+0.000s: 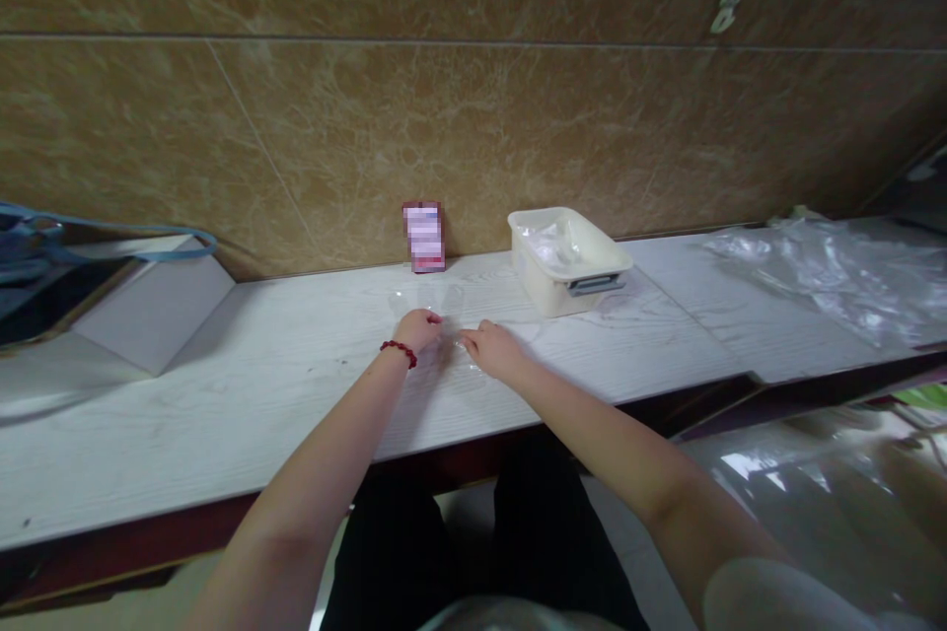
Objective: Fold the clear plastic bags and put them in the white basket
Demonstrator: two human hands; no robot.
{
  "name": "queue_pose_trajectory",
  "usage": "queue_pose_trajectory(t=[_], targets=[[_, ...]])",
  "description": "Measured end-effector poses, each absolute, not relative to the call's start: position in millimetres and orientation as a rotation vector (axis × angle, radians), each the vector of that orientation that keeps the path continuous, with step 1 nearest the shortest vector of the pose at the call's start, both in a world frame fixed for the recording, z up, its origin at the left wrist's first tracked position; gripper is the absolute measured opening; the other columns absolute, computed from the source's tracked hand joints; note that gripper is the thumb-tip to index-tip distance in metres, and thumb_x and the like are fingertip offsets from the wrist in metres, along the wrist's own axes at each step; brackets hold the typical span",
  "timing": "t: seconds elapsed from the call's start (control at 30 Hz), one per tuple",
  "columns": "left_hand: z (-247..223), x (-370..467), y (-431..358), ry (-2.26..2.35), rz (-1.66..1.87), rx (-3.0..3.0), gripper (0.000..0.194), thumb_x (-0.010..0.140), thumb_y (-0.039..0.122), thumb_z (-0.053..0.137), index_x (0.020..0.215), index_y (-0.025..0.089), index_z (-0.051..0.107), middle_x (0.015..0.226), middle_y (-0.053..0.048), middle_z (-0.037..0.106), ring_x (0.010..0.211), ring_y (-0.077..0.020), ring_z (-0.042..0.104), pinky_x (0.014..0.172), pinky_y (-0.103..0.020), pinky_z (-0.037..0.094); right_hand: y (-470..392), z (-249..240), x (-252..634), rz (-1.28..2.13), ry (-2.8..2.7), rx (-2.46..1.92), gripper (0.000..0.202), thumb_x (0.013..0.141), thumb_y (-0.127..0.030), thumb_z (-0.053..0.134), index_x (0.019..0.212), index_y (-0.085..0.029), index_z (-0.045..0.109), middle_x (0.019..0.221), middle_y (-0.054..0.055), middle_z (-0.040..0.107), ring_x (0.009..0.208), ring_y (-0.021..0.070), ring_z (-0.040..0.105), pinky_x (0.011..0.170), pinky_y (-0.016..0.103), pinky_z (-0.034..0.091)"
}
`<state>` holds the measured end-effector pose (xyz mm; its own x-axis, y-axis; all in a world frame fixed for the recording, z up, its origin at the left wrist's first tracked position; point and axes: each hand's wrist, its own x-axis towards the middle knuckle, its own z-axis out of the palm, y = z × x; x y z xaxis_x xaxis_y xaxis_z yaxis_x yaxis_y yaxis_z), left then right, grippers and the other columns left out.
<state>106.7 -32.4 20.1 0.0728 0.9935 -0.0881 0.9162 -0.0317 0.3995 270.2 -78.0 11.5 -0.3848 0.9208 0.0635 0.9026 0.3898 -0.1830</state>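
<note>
My left hand [420,328], with a red bead bracelet at the wrist, is closed in a pinch above the white table. Just beyond it lies a thin clear plastic bag [444,296], hard to make out against the tabletop. My right hand [494,351] is a short way to the right, its thumb and forefinger pinched together on see-through plastic. More of this plastic shows below the right fingertips. Whether both hands hold one and the same bag I cannot tell.
A cream plastic bin [544,286] with a grey handle holds clear plastic pieces. A phone [424,239] leans on the tiled wall. Clear plastic bags [850,271] are heaped at the right. A white box [159,301] stands at the left of the table [296,434].
</note>
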Motion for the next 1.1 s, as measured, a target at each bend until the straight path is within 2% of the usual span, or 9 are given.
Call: queue_pose_trajectory(t=[0.23, 0.43, 0.57, 0.67, 0.73, 0.93, 1.1], targets=[[21.6, 103.3, -31.9, 1.925, 0.255, 2.102, 0.032, 0.068, 0.018, 0.045, 0.094, 0.014, 0.063, 0.094, -0.006, 0.065, 0.086, -0.0156, 0.057, 0.074, -0.020, 0.042, -70.5, 10.8, 271.0, 0.201, -2.520, -1.691, 0.040, 0.082, -0.043, 0.034, 0.118, -0.031, 0.044, 0.097, 0.009, 0.052, 0.089, 0.0205, 0.052, 0.075, 0.030, 0.038], [24.3, 100.9, -44.0, 1.941, 0.271, 2.316, 0.033, 0.075, 0.017, 0.040, 0.101, 0.014, 0.059, 0.104, -0.011, 0.059, 0.096, -0.0190, 0.052, 0.086, -0.029, 0.037, -63.6, 15.2, 271.9, 0.289, -2.602, -1.676, 0.044, 0.082, -0.044, 0.034, 0.123, -0.028, 0.039, 0.102, 0.010, 0.053, 0.093, 0.0215, 0.052, 0.077, 0.030, 0.037], [14.4, 103.5, -60.9, 1.648, 0.141, 2.684, 0.038, 0.083, 0.025, 0.030, 0.117, 0.020, 0.046, 0.124, -0.007, 0.046, 0.114, -0.0203, 0.038, 0.094, -0.038, 0.030, -60.5, 14.7, 271.2, 0.253, -2.633, -1.688, 0.045, 0.081, -0.045, 0.034, 0.124, -0.029, 0.037, 0.103, 0.011, 0.052, 0.094, 0.0217, 0.050, 0.078, 0.031, 0.035], [5.3, 100.2, -67.9, 1.611, -0.051, 2.688, 0.045, 0.085, 0.032, 0.022, 0.127, 0.020, 0.032, 0.135, -0.007, 0.030, 0.122, -0.0251, 0.025, 0.095, -0.050, 0.022, -62.6, 13.7, 273.2, 0.190, -2.571, -1.788, 0.047, 0.078, -0.053, 0.035, 0.122, -0.036, 0.037, 0.106, 0.010, 0.049, 0.100, 0.0243, 0.045, 0.082, 0.036, 0.032], [1.6, 95.4, -68.5, 1.627, -0.115, 2.677, 0.048, 0.085, 0.036, 0.019, 0.130, 0.019, 0.026, 0.137, -0.008, 0.024, 0.125, -0.0266, 0.019, 0.095, -0.055, 0.017, -65.4, 13.8, 276.4, 0.221, -2.510, -1.864, 0.050, 0.075, -0.060, 0.034, 0.121, -0.041, 0.037, 0.109, 0.009, 0.046, 0.102, 0.0262, 0.042, 0.082, 0.039, 0.030], [-4.1, 87.9, -62.9, 1.606, -0.061, 2.618, 0.052, 0.084, 0.042, 0.020, 0.131, 0.021, 0.023, 0.138, -0.007, 0.022, 0.126, -0.0268, 0.014, 0.097, -0.054, 0.011, -74.8, 16.7, 289.2, 0.311, -2.466, -1.849, 0.054, 0.070, -0.064, 0.038, 0.120, -0.043, 0.037, 0.106, 0.008, 0.044, 0.100, 0.0274, 0.039, 0.082, 0.042, 0.028], [10.6, 79.3, -70.5, 1.602, 0.167, 2.558, 0.053, 0.084, 0.041, 0.023, 0.131, 0.017, 0.023, 0.137, -0.011, 0.022, 0.127, -0.0246, 0.012, 0.098, -0.048, 0.016, -90.8, 16.5, 301.3, 0.304, -2.446, -1.665, 0.059, 0.069, -0.057, 0.049, 0.123, -0.036, 0.036, 0.107, 0.008, 0.044, 0.101, 0.0249, 0.037, 0.083, 0.040, 0.028]])
